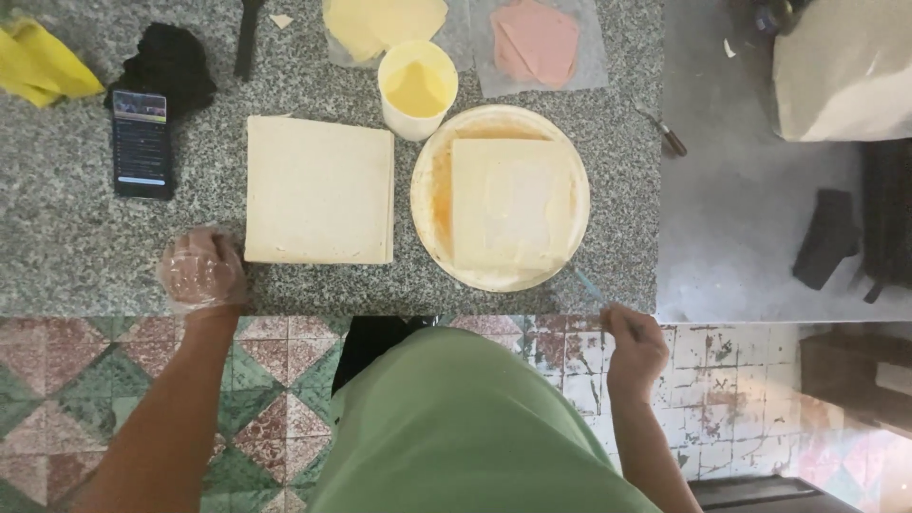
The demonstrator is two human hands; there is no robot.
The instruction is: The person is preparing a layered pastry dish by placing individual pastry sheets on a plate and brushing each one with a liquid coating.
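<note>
My left hand wears a thin clear glove and rests curled on the granite counter, touching the lower left corner of a thick pale square stack. My right hand hovers past the counter's front edge, pinched on a thin bluish brush handle that points up toward a round cream plate. On the plate lies a square pale sheet, wet with yellow liquid. A cup of yellow liquid stands behind the plate.
A phone lies at the left with a black cloth and a yellow cloth behind it. Yellow sheets and pink sheets lie at the back. A small tool lies right of the counter.
</note>
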